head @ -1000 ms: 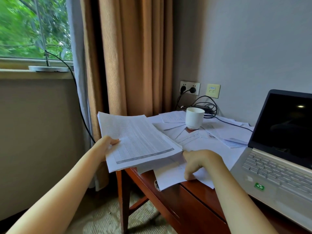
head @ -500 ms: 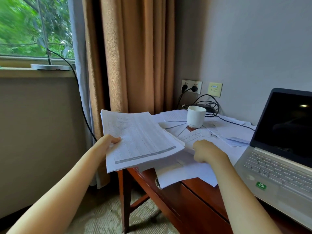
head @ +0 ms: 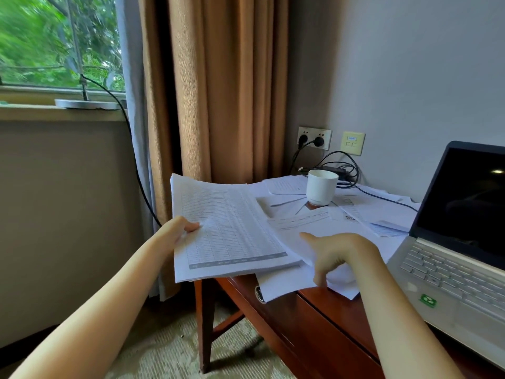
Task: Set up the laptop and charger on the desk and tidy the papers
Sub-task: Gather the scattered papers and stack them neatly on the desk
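Paper stack (head: 232, 228), long axis seemingly away

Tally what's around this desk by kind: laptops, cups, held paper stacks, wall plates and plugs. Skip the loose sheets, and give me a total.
Laptop: 1
Cup: 1
Paper stack in the left hand: 1
Wall plates: 2, socket plate and yellowish plate
Plugs: 2, left plug and right plug
Total: 7
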`<state>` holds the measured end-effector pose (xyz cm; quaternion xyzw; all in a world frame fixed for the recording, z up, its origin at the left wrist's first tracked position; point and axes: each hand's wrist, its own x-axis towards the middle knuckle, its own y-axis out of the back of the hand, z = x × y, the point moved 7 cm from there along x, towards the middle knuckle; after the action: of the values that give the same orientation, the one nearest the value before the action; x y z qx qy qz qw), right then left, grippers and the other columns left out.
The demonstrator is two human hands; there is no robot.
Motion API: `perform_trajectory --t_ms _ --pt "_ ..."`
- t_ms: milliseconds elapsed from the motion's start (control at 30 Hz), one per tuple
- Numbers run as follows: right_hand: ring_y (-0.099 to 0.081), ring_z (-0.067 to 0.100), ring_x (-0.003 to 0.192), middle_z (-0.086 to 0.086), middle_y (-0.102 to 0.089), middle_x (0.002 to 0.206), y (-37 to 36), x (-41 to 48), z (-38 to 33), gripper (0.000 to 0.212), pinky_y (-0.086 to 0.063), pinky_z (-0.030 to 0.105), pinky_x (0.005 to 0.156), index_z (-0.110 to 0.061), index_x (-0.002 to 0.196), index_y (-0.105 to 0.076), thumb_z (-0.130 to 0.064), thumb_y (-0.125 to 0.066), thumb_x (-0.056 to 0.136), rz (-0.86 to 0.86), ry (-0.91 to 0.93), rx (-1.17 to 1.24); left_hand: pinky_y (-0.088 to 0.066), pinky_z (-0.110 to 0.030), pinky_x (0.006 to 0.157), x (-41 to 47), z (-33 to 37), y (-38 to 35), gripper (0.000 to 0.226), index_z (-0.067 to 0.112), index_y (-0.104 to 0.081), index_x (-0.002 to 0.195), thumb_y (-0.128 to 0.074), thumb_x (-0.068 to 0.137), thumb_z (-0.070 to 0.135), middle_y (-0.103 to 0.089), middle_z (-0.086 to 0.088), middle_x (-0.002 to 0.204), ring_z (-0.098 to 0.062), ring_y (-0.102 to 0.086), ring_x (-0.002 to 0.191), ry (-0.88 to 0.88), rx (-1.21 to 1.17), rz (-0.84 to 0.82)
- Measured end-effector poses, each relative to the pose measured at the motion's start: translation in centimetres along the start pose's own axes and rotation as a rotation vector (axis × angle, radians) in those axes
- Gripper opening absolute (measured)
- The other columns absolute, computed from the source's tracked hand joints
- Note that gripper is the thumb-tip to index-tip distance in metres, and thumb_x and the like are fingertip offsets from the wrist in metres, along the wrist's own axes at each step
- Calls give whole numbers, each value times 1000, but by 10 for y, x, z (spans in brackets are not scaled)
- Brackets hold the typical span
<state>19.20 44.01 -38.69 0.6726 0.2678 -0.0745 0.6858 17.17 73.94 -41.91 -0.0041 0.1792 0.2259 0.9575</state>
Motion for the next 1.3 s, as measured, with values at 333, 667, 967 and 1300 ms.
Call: perform_trajectory --t_ms 333,667,967,1300 --pt "-56 26 100 14 -39 144 -7 -8 -9 86 -46 28 71 -11 150 8 -4 -46 83 93 -59 -157 -44 -37 56 1 -11 -12 39 12 -44 126 -56 90 6 -56 -14 89 -27 -58 74 31 -60 -42" --pt "-53 25 86 11 -52 106 -3 -12 -14 41 -40 27 62 -4 126 -41 -1 -45 85 197 -29 -192 -44 -42 90 -8 -7 -1 35 9 -43 123 -52 90 2 -57 -16 98 -31 -60 91 22 -127 -37" --pt "-48 24 82 5 -44 84 13 -11 -6 23 -37 26 57 -9 97 -46 -12 -60 79 333 3 -136 -44 -42 83 -14 -10 -12 45 12 -39 132 -53 89 3 -55 -14 93 -29 -57 81 28 -116 -94" --pt "-52 33 105 18 -53 119 35 -13 26 24 -35 28 73 0 113 -51 -5 -41 92 596 -104 163 -43 -34 58 -26 -5 -21 43 13 -38 134 -47 93 1 -56 -11 89 -24 -58 75 -11 -171 -111"
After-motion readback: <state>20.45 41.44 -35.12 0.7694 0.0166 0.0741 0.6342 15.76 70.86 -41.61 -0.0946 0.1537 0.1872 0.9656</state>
